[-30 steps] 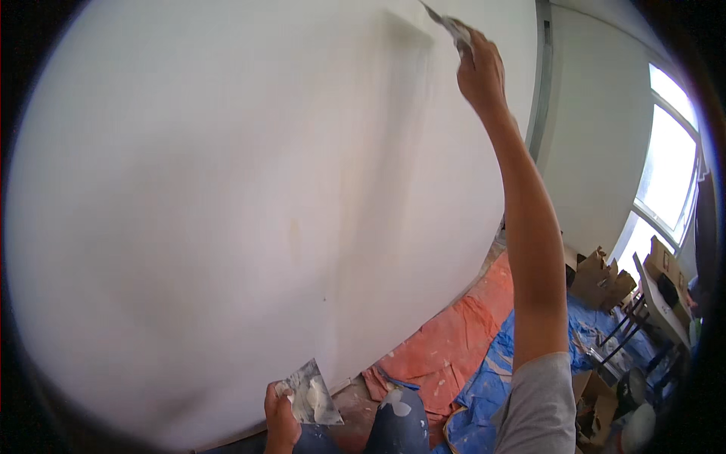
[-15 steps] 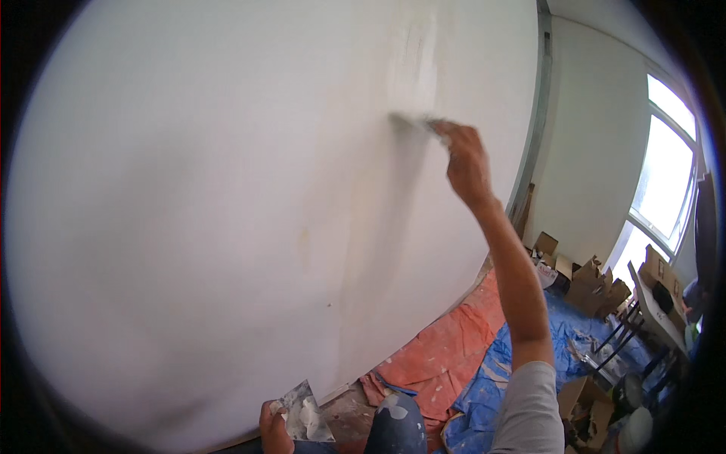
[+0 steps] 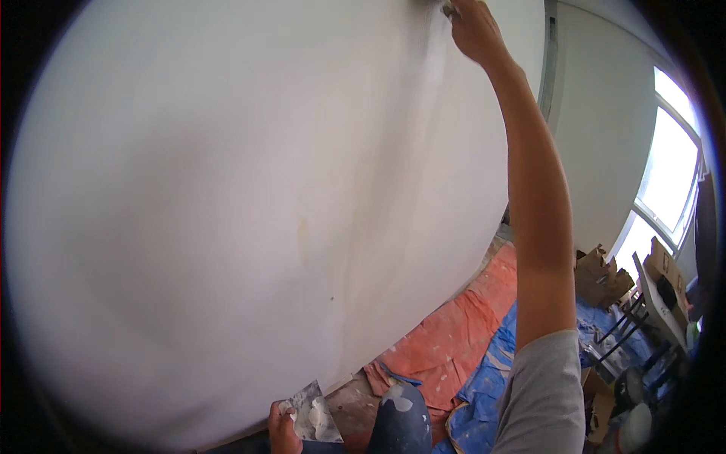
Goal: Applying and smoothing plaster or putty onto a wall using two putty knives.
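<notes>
High on the white wall, my right hand grips a putty knife, most of which is cut off by the top of the picture. A shadow and a faint beige, smeared vertical band run down the wall below it. Low down by my knee, my left hand holds a flat metal plate by its edge. White filler lies in a lump on the plate.
An orange-red sheet and a blue tarp cover the floor beside the wall. Torn cardboard boxes and a tilted table stand at the right, below a bright window. My paint-spotted knee is at the bottom.
My right hand has moved up the wall with the putty knife, toward the top edge of the picture. My left hand still holds the plate in nearly the same place.
</notes>
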{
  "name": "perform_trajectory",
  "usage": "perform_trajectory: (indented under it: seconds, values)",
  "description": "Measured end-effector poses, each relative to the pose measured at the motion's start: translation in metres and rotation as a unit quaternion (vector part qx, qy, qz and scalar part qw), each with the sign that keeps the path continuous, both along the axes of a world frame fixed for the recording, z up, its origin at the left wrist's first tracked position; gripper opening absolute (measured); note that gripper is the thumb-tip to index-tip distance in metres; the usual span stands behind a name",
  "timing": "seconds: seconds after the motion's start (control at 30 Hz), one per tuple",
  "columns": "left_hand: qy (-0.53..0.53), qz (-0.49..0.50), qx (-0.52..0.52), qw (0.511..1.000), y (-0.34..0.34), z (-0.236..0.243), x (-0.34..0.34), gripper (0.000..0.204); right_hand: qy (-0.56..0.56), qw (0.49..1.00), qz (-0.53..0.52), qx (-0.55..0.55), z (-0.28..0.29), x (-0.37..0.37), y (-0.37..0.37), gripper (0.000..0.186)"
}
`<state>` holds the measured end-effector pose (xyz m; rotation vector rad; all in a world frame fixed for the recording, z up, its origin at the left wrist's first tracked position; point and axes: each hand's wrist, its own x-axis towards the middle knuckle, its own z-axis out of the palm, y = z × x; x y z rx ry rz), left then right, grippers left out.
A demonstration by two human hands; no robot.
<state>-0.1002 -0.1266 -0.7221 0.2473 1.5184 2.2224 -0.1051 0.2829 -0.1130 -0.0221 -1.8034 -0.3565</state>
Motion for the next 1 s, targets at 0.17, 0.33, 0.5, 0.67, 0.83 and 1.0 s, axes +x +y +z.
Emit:
perform_trajectory:
  seconds: [0.17,0.33,0.5,0.67,0.83,1.0]
  values:
    - [0.295,0.013,-0.185,0.937,-0.007,-0.022,-0.012,0.016,0.007,0.986,-0.132,0.101,-0.125,-0.005,0.031,0.068]
    - [0.307,-0.047,-0.236,0.921,-0.012,-0.02,-0.015,0.025,-0.058,0.997,-0.044,0.01,-0.273,-0.005,0.002,0.063]
    - [0.458,-0.002,-0.273,0.846,-0.015,-0.009,-0.009,0.034,-0.105,0.992,-0.049,-0.057,-0.417,-0.01,-0.012,0.057]
    - [0.351,-0.012,-0.161,0.922,-0.012,-0.019,-0.006,0.039,-0.168,0.972,-0.045,-0.156,-0.569,-0.003,-0.029,0.057]
    - [-0.013,-0.054,0.001,0.998,0.002,-0.04,-0.006,0.033,-0.216,0.943,-0.016,-0.254,-0.65,0.039,-0.056,0.055]
    - [-0.121,0.005,0.054,0.991,0.051,-0.038,0.002,0.032,-0.093,0.688,0.278,-0.663,-0.681,0.101,-0.109,0.053]
